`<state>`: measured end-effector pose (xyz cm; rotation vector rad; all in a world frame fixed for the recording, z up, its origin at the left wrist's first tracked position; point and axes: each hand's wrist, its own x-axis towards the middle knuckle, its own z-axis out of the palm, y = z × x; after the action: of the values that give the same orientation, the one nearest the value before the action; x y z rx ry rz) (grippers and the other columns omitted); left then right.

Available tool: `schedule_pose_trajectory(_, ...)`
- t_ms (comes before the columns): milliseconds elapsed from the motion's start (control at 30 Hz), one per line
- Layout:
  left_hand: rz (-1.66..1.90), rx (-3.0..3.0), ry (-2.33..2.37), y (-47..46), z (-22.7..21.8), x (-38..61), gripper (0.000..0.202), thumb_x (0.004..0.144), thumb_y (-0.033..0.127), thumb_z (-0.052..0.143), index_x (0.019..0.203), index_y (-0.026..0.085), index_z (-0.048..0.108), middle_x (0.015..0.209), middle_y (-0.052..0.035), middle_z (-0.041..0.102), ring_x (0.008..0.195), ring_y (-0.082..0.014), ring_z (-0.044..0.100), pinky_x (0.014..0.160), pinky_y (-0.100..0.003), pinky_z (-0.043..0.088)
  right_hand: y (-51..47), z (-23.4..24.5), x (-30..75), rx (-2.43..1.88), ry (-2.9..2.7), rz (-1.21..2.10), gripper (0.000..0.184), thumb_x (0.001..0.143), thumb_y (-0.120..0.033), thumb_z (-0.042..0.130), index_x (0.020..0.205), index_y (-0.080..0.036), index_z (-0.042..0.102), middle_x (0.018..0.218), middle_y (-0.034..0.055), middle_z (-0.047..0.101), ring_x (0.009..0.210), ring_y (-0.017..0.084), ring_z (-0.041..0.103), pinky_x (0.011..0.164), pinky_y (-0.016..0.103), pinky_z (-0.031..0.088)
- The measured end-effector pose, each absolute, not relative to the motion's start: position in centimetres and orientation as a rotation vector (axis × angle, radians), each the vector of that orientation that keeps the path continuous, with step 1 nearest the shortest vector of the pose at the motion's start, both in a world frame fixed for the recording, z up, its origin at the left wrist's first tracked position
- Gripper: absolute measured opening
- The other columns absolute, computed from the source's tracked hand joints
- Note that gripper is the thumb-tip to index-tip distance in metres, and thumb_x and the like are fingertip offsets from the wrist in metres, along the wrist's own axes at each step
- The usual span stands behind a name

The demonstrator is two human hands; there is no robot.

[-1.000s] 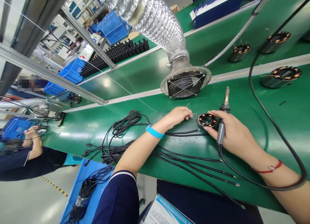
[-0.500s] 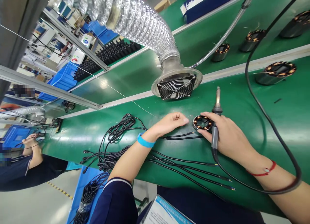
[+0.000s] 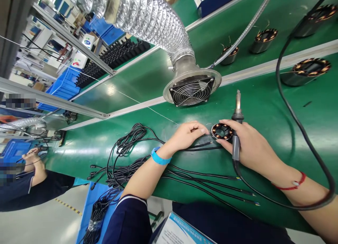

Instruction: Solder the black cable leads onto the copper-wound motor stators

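A small round stator (image 3: 222, 131) with copper coils lies flat on the green bench (image 3: 264, 106). My right hand (image 3: 249, 145) is closed round a soldering iron (image 3: 236, 131), tip pointing away from me, while its fingers curl against the stator's right rim. My left hand (image 3: 188, 134), with a blue wristband, pinches something thin just left of the stator; I cannot make out what. A black cable (image 3: 200, 147) runs under that hand toward the stator.
A fume extractor fan (image 3: 192, 90) on a silver duct stands just behind the stator. Several larger stators (image 3: 307, 70) sit at the right and on the far belt. Black cables (image 3: 126, 149) lie tangled at the left. Another person's hands (image 3: 33, 156) work at far left.
My left hand has edged closer to the stator. My right hand and the iron stay by its rim. The view has shifted slightly.
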<state>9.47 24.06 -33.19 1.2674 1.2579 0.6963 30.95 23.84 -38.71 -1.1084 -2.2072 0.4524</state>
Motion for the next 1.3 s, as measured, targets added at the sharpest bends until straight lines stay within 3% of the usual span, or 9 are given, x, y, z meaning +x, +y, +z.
schedule_pose_trajectory(267,0.691,0.958,1.211,23.2,-33.5,10.1,0.015,0.084,0.027,0.068,0.078,0.014,0.064,0.072,0.0012,0.060,0.070,-0.0084,0.052,0.076,-0.024,0.045,23.9,-39.0,31.1,-1.101,-2.206,0.412,0.050,0.099,-0.054,0.049,0.133,-0.017,0.053,0.106,0.0114,0.066,0.085,0.026,0.061,0.077,0.041,0.052)
schedule_pose_trajectory(467,0.663,1.014,1.066,22.7,-34.7,9.5,0.028,0.077,0.039,0.076,0.076,0.013,0.068,0.079,-0.0034,0.069,0.077,-0.0117,0.058,0.085,-0.030,0.047,23.9,-39.0,31.0,-1.084,-2.213,0.375,0.048,0.100,-0.050,0.049,0.133,-0.017,0.052,0.106,0.0119,0.067,0.083,0.025,0.061,0.075,0.039,0.052)
schedule_pose_trajectory(600,0.537,1.105,1.032,22.6,-34.5,9.8,0.018,0.085,0.030,0.067,0.081,0.013,0.069,0.085,-0.0047,0.070,0.078,-0.0121,0.059,0.084,-0.029,0.048,24.3,-38.9,31.4,-1.075,-2.238,0.388,0.048,0.099,-0.050,0.049,0.134,-0.017,0.052,0.107,0.0122,0.067,0.087,0.026,0.063,0.080,0.042,0.052)
schedule_pose_trajectory(767,0.240,1.642,1.441,22.0,-33.0,9.0,0.018,0.087,0.027,0.066,0.101,0.016,0.066,0.100,-0.0055,0.065,0.087,-0.0174,0.059,0.082,-0.032,0.047,25.2,-38.3,32.7,-1.111,-2.210,0.532,0.049,0.095,-0.049,0.051,0.136,-0.021,0.051,0.116,0.0113,0.067,0.100,0.029,0.065,0.091,0.048,0.052)
schedule_pose_trajectory(900,-0.036,1.856,1.504,21.6,-32.1,8.7,0.003,0.087,0.018,0.064,0.090,0.017,0.064,0.104,-0.0071,0.064,0.089,-0.0204,0.058,0.081,-0.034,0.045,25.0,-37.3,33.0,-1.072,-2.143,0.500,0.047,0.093,-0.047,0.055,0.133,-0.022,0.050,0.123,0.0111,0.067,0.109,0.029,0.065,0.096,0.048,0.053)
schedule_pose_trajectory(1000,0.196,1.732,1.481,21.5,-31.4,8.9,0.005,0.088,0.020,0.062,0.085,0.017,0.063,0.083,-0.0015,0.060,0.075,-0.0150,0.052,0.072,-0.029,0.041,23.8,-36.1,32.3,-1.105,-2.038,0.429,0.041,0.097,-0.038,0.054,0.134,-0.022,0.047,0.118,0.0102,0.070,0.113,0.026,0.065,0.098,0.043,0.053)
schedule_pose_trajectory(1100,0.432,1.525,1.363,21.4,-30.6,8.9,0.013,0.088,0.029,0.064,0.090,0.017,0.064,0.066,0.0038,0.050,0.061,-0.0105,0.041,0.060,-0.025,0.034,22.4,-34.7,31.2,-1.032,-1.900,0.529,0.039,0.098,-0.031,0.057,0.136,-0.025,0.046,0.108,0.0053,0.072,0.103,0.020,0.070,0.091,0.035,0.056)
schedule_pose_trajectory(1300,0.562,1.307,1.052,21.0,-30.2,8.1,0.034,0.086,0.046,0.064,0.093,0.013,0.067,0.079,-0.0039,0.067,0.064,-0.0093,0.047,0.064,-0.025,0.038,21.2,-32.7,29.2,-0.902,-1.693,0.940,0.033,0.097,-0.037,0.059,0.127,-0.029,0.047,0.095,0.0013,0.071,0.087,0.019,0.073,0.074,0.035,0.064)
